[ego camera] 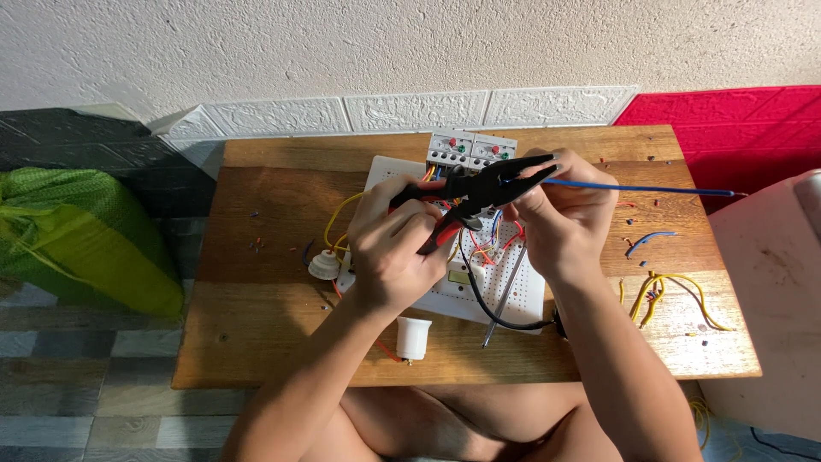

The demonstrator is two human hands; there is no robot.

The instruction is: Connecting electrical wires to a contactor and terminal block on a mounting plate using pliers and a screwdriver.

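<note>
Head view shows a thin blue wire [637, 187] held above the wooden table [282, 342], its long axis near level, the free end pointing off to the right. It looks light and springy, slick in its sheath, best pinched close to the worked end. That end sits in the nose of black pliers [487, 184], which point right and slightly up. The right hand [569, 214] curls its fingers closed about the wire beside the nose; the left hand [389, 244] wraps shut round the red handles. Below lies a white perforated board [513, 295] with loose wires.
</note>
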